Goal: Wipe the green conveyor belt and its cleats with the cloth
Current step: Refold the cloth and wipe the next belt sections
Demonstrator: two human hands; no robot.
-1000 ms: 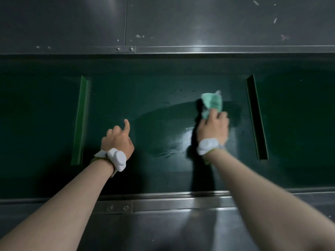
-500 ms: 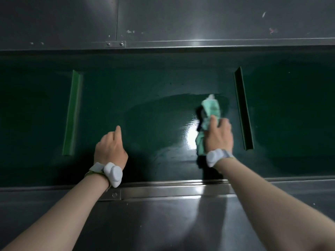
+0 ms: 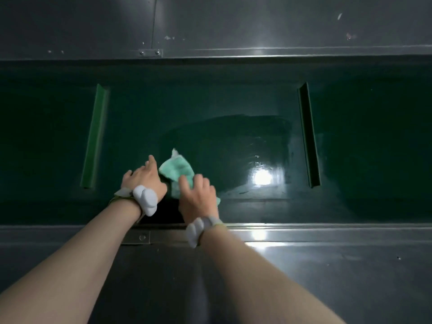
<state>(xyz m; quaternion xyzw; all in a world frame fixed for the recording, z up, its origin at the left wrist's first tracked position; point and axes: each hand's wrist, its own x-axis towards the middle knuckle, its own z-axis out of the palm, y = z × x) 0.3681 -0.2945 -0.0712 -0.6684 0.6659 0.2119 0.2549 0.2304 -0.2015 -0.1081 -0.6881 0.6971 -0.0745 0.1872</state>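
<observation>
The dark green conveyor belt [image 3: 222,97] runs left to right between metal walls. One upright cleat [image 3: 94,136] crosses it at the left and another cleat [image 3: 308,134] at the right. A wet, shiny patch [image 3: 259,155] lies between them. A crumpled light green cloth [image 3: 178,170] rests on the belt near its front edge. My right hand [image 3: 198,195] presses flat on the cloth's near part. My left hand [image 3: 142,180] lies on the belt right beside the cloth, fingers spread, fingertips at its left edge.
A grey metal side wall [image 3: 233,24] rises behind the belt. A metal ledge and rail [image 3: 304,232] run along the front edge, under my forearms. Both wrists carry white wrist devices.
My right hand has dragged the cloth left and toward the front edge, from beside the right cleat to beside my left hand. A wider wet streak is left behind. The left hand stayed roughly in place.
</observation>
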